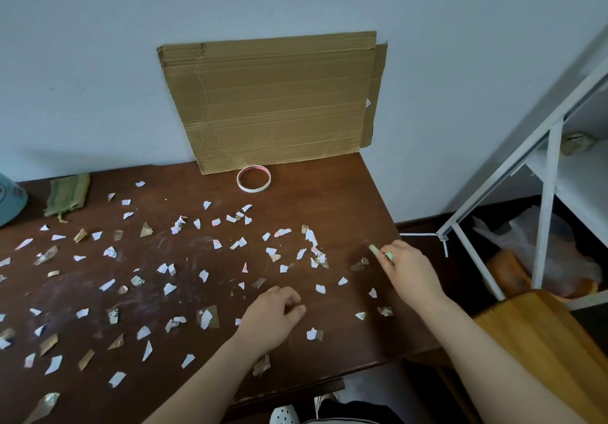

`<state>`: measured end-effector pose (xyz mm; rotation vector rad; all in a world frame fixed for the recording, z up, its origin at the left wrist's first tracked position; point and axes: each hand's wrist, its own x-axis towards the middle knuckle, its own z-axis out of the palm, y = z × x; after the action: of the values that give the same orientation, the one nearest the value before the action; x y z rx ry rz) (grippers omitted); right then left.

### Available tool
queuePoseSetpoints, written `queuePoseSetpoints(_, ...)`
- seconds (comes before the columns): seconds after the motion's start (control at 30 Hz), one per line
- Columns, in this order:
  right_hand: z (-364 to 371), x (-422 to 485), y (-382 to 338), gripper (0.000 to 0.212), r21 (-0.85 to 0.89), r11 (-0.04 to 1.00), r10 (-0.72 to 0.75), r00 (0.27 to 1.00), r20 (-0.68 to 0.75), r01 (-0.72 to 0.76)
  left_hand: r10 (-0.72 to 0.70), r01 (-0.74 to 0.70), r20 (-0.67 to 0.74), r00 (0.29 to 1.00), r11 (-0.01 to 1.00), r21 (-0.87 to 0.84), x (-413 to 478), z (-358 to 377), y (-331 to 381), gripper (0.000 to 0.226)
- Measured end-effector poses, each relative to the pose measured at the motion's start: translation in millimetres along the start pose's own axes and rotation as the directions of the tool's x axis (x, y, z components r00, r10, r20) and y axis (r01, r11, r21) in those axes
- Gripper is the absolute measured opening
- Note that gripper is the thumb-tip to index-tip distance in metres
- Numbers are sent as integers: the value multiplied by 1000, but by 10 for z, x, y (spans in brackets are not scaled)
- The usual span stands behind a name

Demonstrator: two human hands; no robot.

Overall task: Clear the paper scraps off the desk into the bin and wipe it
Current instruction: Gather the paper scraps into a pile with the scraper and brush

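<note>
Dozens of paper scraps [169, 289] lie scattered across the dark wooden desk [345, 200] while I see my left hand [274, 313] loosely curled above it, holding nothing I can make out, and my right hand [406, 267] pinching near scraps at the right edge, its contents unclear.

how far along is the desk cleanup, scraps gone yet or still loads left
Barely started. Done: nothing visibly cleared; paper scraps cover most of the desk. In hand: the right hand reaches at scraps near the right edge, the left hand is curled over the middle. Left: nearly all scraps, then wiping; a green cloth lies unused. No bin clearly in view.
</note>
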<state>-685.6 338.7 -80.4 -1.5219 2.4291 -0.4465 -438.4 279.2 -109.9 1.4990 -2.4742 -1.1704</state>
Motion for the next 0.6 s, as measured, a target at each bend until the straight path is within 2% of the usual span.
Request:
queuePoseSetpoints(0.23, 345, -314, -517, 30, -19, 985, -170, 982, 80, 172, 17, -17, -8, 1000, 1000, 3, -134, -9, -111, 23)
queuePoseSetpoints(0.3, 266, -348, -525, 27, 37, 989, -147, 987, 66, 144, 25, -25, -11, 1000, 1000, 5, -158, 5, -118, 23)
queuePoseSetpoints(0.4, 82, -347, -398, 26, 110, 990, -84, 996, -41, 88, 34, -34, -7, 999, 999, 16, -183, 37, -109, 26)
queuePoseSetpoints(0.47, -29, -321, -246, 27, 95, 995, -26, 995, -93, 35, 30, -30, 1, 1000, 999, 21, -200, 54, -87, 29)
queuePoseSetpoints(0.6, -85, -255, 10, 31, -1, 997, 76, 996, -49, -76, 13, -14, 19, 1000, 999, 30, -215, 103, -33, 33)
